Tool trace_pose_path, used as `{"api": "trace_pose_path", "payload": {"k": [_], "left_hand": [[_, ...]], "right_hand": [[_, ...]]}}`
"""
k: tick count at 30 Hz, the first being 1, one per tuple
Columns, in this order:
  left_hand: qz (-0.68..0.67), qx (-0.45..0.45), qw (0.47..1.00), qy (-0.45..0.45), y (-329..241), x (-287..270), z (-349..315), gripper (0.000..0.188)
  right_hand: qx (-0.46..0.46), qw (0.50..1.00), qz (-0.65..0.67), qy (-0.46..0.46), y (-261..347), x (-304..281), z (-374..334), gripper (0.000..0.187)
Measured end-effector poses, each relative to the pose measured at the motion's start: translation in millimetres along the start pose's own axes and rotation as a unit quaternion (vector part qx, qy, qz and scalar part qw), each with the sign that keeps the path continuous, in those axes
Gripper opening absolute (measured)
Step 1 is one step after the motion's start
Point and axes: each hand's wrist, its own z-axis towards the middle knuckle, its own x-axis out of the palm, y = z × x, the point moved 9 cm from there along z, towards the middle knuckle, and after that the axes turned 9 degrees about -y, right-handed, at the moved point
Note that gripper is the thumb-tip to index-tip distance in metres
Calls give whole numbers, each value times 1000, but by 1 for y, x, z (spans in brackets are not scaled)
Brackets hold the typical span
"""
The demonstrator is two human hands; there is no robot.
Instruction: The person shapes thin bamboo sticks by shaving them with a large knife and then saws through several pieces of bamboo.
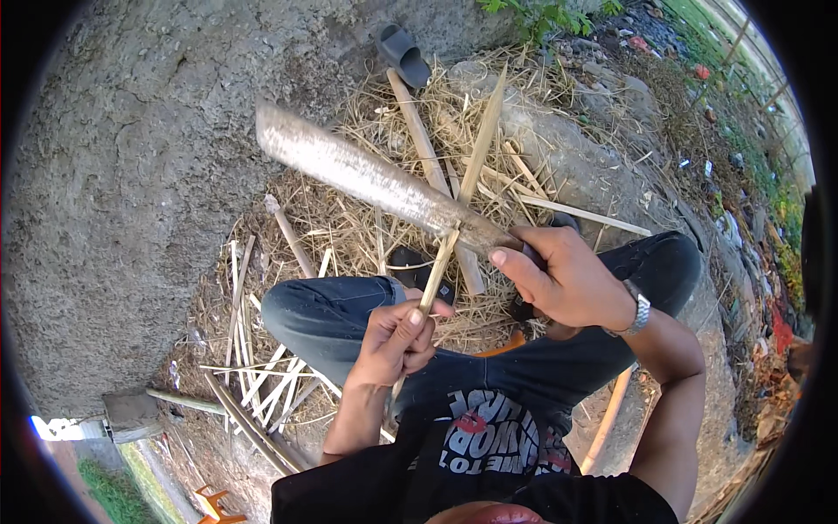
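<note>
My right hand (559,278) is closed round the dark handle of a machete (358,175), whose long, worn blade reaches up and to the left. In my left hand (400,342) is a thin split strip of bamboo (439,266), gripped between thumb and fingers and tilted upward. The strip's top end touches the blade's lower edge, not far from the handle. Both hands are above my lap, between my bent knees. Behind the blade, a broad pointed bamboo piece (484,131) slants upward.
Shavings (323,223) cover the ground before me. Several split sticks (271,384) lie in a pile at the left. A round pole (419,131) and a grey slipper (403,56) are farther off, beside a rough concrete wall (131,192). Rock (567,148) rises at the right.
</note>
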Motion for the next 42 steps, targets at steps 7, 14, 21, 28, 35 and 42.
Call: {"api": "trace_pose_path", "payload": {"k": [7, 14, 21, 28, 35, 42], "left_hand": [[-17, -23, 1000, -7, 1, 10, 1, 40], [-59, 6, 998, 7, -6, 6, -6, 41], [-46, 6, 999, 15, -2, 4, -1, 42], [-10, 4, 1000, 1, -6, 5, 1, 44], [12, -6, 1000, -23, -2, 4, -5, 43], [33, -11, 999, -29, 11, -11, -8, 43]], "right_hand": [[79, 996, 20, 47, -5, 21, -7, 47], [114, 989, 81, -51, 0, -11, 16, 46], [-18, 999, -3, 36, 19, 23, -4, 46], [-1, 999, 10, 45, 10, 29, -5, 48], [46, 997, -15, -55, 1, -2, 16, 47], [120, 992, -23, -29, -11, -10, 21, 45]]}}
